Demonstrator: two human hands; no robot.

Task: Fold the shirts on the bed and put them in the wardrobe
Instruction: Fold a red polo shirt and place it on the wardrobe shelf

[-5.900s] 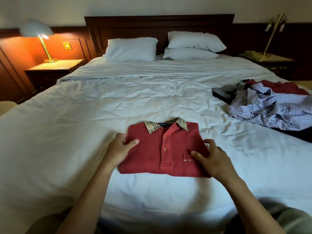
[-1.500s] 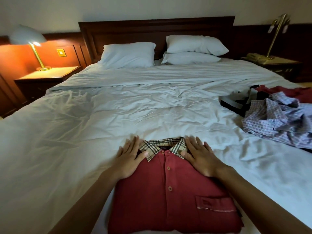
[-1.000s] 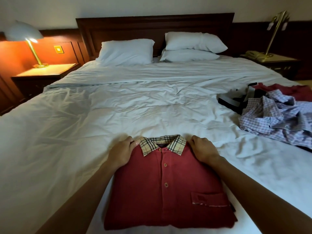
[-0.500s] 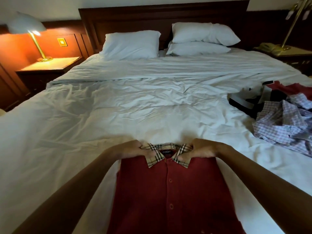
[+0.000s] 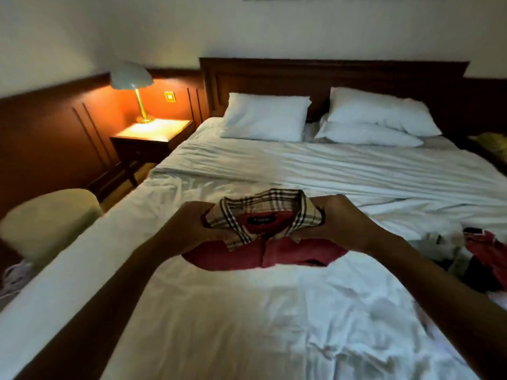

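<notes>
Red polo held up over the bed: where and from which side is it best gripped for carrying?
Likely its two side edges, one hand from each side, fingers underneath. The left hand and right hand pinch the plaid collar ends, and the folded red polo sags below them, so the fold could open.

No legible text: one neck label, its lettering too blurred to read.
A small dark label sits inside the checked collar of the red shirt, just below the middle of the view, toward 6 o'clock. Pale marks run across it in a single short line, but the letters smear together, and no word, brand or number can be made out.
</notes>
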